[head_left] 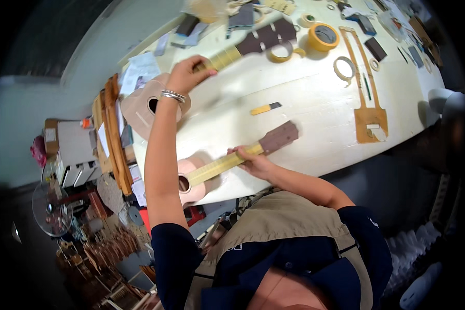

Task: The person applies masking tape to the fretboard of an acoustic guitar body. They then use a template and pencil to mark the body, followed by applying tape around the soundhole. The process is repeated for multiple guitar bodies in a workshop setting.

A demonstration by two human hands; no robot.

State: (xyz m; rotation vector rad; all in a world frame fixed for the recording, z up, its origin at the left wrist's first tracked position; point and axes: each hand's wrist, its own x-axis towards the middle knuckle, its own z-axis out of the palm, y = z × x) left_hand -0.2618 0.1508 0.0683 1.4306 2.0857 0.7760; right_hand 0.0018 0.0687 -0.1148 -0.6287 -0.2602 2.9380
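Two unfinished pale wooden ukuleles lie at an angle over the white table, their necks covered in yellowish tape and their headstocks dark brown. My left hand (187, 76), with metal bangles at the wrist, is closed around the neck of the far ukulele (138, 109), near its headstock. My left forearm hides part of that body. My right hand (254, 163) is wrapped around the neck of the near ukulele (192, 191), just below its headstock, thumb on the taped side. Between the two necks lies a small yellow-handled tool with a dark end (266, 108).
Tape rolls (323, 37) and a loose tape ring (344, 68) lie toward the far right. A brown flat template (370, 121) rests at the right. Dark sanding blocks (375, 48) and scraps line the back. Long curved wooden pieces (114, 139) stand along the left edge.
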